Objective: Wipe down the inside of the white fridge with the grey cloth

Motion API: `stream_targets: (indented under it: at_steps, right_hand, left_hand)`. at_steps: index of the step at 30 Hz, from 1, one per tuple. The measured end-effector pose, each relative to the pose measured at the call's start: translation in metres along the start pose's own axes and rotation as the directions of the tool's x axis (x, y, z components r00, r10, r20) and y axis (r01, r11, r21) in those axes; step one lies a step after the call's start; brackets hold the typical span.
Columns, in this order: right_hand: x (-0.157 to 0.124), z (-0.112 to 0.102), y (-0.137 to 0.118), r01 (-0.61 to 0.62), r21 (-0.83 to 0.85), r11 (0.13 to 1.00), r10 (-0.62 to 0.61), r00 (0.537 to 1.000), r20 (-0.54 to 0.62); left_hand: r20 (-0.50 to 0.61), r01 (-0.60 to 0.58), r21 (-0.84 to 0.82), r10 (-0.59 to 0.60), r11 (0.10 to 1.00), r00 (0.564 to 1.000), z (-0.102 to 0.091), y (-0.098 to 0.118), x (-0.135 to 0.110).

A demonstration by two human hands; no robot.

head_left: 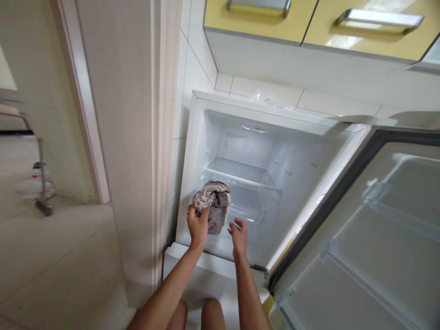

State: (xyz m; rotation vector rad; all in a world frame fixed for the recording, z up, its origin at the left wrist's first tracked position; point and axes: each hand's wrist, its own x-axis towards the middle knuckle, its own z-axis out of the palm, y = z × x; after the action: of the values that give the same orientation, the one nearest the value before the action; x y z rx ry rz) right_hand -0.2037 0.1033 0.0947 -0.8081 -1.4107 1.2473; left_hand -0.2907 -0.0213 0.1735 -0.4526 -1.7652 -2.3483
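Observation:
My left hand (197,227) is closed on a crumpled grey-brown patterned cloth (217,213), thumb in front and fingers partly hidden behind it. The cloth hangs at the opening of a white refrigerator (295,160), in front of its lower part. Just right of the cloth, my right hand (238,233) is raised with its fingers curled but apart, holding nothing. A small gap separates it from the cloth. Behind both hands are a glass shelf (244,172) and a lower clear shelf (242,204) inside the refrigerator.
The refrigerator door (371,229) stands swung out on the right, with clear racks on its inner side. Yellow cabinets (261,23) hang above. A wooden door frame (127,137) rises close on the left. A plastic bag (268,98) lies atop the refrigerator.

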Motion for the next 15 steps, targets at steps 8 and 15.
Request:
stream_targets:
  at_steps: [8,15]
  right_hand:
    - [-0.061,-0.012,-0.098,0.153,0.243,0.958,-0.243,0.882,0.403]
    - [-0.074,-0.006,-0.116,0.313,0.115,0.943,-0.329,0.813,0.481]
  left_hand:
    - [-0.017,0.125,-0.121,-0.128,0.985,0.992,-0.006,0.01,-0.017]
    - [0.304,0.06,-0.208,0.006,0.976,0.953,-0.016,0.036,-0.045]
